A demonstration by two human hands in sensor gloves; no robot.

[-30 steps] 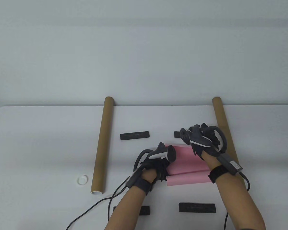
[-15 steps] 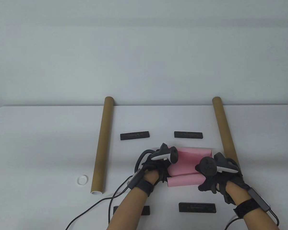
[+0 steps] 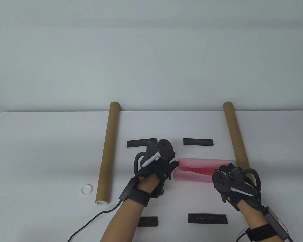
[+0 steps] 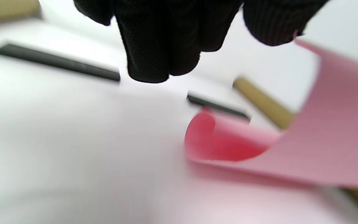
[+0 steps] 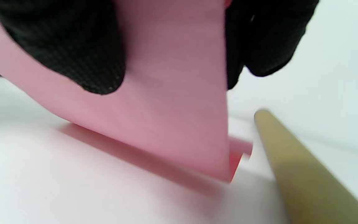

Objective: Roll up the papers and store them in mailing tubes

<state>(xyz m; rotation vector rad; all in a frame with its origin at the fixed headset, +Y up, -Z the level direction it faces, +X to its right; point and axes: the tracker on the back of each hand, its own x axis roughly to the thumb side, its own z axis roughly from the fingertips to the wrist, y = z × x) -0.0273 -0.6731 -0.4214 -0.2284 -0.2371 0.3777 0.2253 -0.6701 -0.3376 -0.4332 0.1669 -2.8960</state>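
While the pink paper [image 3: 195, 171] sits half-curled on the white table [image 3: 40, 151] between the two mailing tubes, the step in hand looks like getting the roll tight & even. Right hand [image 3: 236, 185] grips the paper's right end: in the right wrist view its fingers [image 5: 82, 53] close over the sheet w/ pink showing between them. Left hand [image 3: 156, 169] is at the left end, fingertips at the edge; left wrist view shows fingers [image 4: 154, 40] curled tog. above the table, not clearly on the paper, so can't tell if it holds anything.

To do it well, prob.: keep both ends level so the roll doesn't cone, roll away w/ light even pressure, keep diam. under the tube bore, pin the loose flap before lifting.

Surface: smooth, white, likely slippery for paper. Left tube [image 3: 107, 153] has its near end open, w/ a white cap [image 3: 86, 189] just beside it; right tube [image 3: 236, 136] lies near the right hand. Black bars [image 3: 198, 141] lie ahead of & behind the paper. Plain pale wall behind the table.
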